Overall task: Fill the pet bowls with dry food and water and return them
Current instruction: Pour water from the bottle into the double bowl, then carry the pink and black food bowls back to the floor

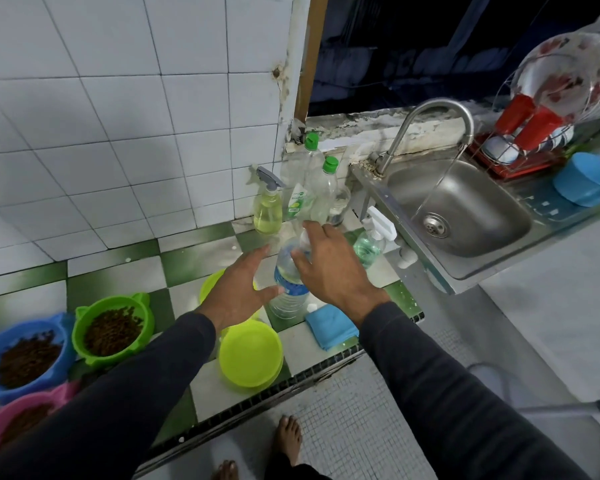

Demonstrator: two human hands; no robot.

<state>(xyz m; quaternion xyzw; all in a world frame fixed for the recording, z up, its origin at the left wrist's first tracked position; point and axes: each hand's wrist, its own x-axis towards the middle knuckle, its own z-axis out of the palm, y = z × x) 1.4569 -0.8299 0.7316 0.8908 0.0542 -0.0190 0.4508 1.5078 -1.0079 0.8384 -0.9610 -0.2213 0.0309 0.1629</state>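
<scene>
Head view of a green-and-white checkered tile bench (125,271) beside a steel sink (465,216). At centre stands a clear water bottle (288,289) with a blue label. The right hand (329,261) grasps its neck and cap from above, fingers curled round the top. The left hand (238,289) is released, fingers spread and straight, its thumb just touching the bottle's side at 9 o'clock of the bottle.

Directly at 6 o'clock of the left hand lies a yellow-green bowl (250,355), holding nothing visible; a second yellow-green bowl (213,284) shows partly behind the left hand. At 9 o'clock of these, a green cat-eared bowl (113,329) holds dry food (113,330). Further toward 8 o'clock a blue cat-eared bowl (25,355) also holds dry food, and at the lower left frame edge a pink bowl (21,417), partly hidden by the left sleeve, holds dry food as well.

A folded blue cloth (329,325) lies just at 4 o'clock of the water bottle. At 12 o'clock of the bottle, against the white tiled wall (101,116), stand a spray bottle of yellow liquid (267,213) and two clear bottles with green caps (323,192). A pump bottle of green liquid (369,245) stands at 2 o'clock, next to the sink's edge.

Water runs from the curved faucet (430,123) into the sink. At 3 o'clock of the sink sit a blue plastic tub (582,181) and a dish rack (541,133) with red cups and plates.
</scene>
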